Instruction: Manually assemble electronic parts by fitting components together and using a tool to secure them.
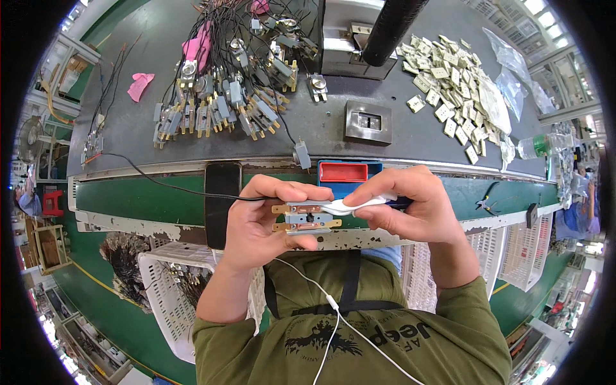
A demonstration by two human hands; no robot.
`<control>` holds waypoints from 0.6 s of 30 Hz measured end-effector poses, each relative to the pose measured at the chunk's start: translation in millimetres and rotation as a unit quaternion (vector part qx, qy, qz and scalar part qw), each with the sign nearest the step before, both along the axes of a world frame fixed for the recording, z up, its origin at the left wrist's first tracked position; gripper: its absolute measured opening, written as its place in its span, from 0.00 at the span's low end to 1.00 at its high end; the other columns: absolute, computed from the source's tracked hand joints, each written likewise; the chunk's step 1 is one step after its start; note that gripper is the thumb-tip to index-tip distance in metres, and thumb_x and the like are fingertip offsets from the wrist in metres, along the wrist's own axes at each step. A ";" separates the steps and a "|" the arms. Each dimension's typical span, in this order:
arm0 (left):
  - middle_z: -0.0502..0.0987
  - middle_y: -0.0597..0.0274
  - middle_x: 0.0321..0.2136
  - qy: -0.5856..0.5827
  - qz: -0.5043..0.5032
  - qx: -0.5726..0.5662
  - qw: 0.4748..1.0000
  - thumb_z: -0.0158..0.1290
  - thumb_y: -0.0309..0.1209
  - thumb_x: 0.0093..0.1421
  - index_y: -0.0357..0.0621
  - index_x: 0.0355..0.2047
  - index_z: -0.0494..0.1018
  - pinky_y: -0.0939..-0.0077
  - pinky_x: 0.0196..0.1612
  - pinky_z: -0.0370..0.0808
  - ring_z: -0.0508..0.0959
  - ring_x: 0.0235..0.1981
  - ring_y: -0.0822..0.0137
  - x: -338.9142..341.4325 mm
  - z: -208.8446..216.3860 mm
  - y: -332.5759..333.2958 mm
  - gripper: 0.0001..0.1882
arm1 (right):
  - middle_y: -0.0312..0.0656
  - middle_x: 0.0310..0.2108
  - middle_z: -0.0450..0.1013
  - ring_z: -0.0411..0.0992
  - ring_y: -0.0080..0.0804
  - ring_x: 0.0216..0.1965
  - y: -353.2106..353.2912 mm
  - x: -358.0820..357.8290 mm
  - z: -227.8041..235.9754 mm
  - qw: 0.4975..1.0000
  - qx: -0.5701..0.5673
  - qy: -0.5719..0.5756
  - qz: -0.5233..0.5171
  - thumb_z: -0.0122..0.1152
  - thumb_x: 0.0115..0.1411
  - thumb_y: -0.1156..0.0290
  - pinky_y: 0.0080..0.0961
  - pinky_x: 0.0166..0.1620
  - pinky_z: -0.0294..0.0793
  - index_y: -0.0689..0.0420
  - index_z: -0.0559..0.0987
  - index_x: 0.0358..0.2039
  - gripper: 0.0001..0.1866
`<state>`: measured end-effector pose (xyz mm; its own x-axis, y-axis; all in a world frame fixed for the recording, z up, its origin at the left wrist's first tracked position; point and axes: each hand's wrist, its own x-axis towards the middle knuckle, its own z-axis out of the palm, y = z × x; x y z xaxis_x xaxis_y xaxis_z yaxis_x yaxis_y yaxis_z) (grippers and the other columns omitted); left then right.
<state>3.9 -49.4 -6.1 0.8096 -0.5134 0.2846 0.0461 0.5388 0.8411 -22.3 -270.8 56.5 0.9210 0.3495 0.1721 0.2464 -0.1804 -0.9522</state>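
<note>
Seen from the head view: nearer the body than the square steel block [369, 133] and off to its left, a grey component [307, 219] with brass blades jutting from both ends. Gripped in the left hand [250, 231], fingers laid along the far edge, thumb pressed against the near one, in a pinch across the width. Likely light, to judge by being held so easily in one hand. Probably stiff too, with hard plastic bodies, perhaps a little slippery along smooth sides. Blades thin-looking and liable to bend under a sideways push; copper-coloured strips in the middle exposed and best left unpressed. Best taken by the long grey sides, clear of both ends.

Nearer than the block and to its right, the right hand [420, 208], thumb and forefinger closed on a white cloth [366, 205]. Soft, limp, probably very light; best pinched close to the tip for control. Tip reaching the component's far right corner; cannot tell how firm the contact is.

Leftward from beneath the left fingers, well left of the block, a black wire [183, 190], flexible and easily tugged; cannot make out any join to the component. Just nearer than the block, a red tray [344, 172]; left of the block and partly beyond, a heap of similar wired parts [221, 106]; to its right and beyond, scattered cream pieces [449, 90].
</note>
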 end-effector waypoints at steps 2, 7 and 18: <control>0.73 0.43 0.42 0.001 -0.002 -0.003 1.000 0.67 0.23 0.40 0.39 0.39 0.64 0.66 0.48 0.75 0.75 0.46 0.59 0.6 1.5 -0.4 0.27 | 0.41 0.23 0.77 0.74 0.23 0.19 0.1 0.0 0.8 1.000 0.002 0.012 0.010 0.61 0.50 0.80 0.16 0.23 0.71 0.63 0.78 0.31 0.06; 0.73 0.43 0.42 0.002 -0.002 -0.004 1.000 0.67 0.23 0.40 0.39 0.39 0.64 0.67 0.48 0.74 0.75 0.46 0.59 0.0 2.2 0.4 0.27 | 0.41 0.23 0.77 0.73 0.22 0.18 1.3 -0.5 3.5 1.000 0.001 0.019 0.007 0.61 0.50 0.80 0.16 0.22 0.71 0.63 0.78 0.31 0.06; 0.75 0.46 0.39 0.032 0.026 0.041 0.998 0.69 0.33 0.37 0.41 0.36 0.64 0.64 0.45 0.76 0.77 0.42 0.56 -4.0 8.3 -0.6 0.30 | 0.40 0.23 0.76 0.73 0.21 0.18 0.9 0.4 1.7 1.000 0.013 -0.002 0.017 0.61 0.50 0.80 0.15 0.22 0.70 0.63 0.79 0.31 0.06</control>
<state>-0.1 -50.0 2.2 0.8514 -0.4891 0.1897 0.0752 0.4718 0.8785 -21.9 -269.9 58.2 0.9075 0.3768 0.1857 0.2566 -0.1472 -0.9552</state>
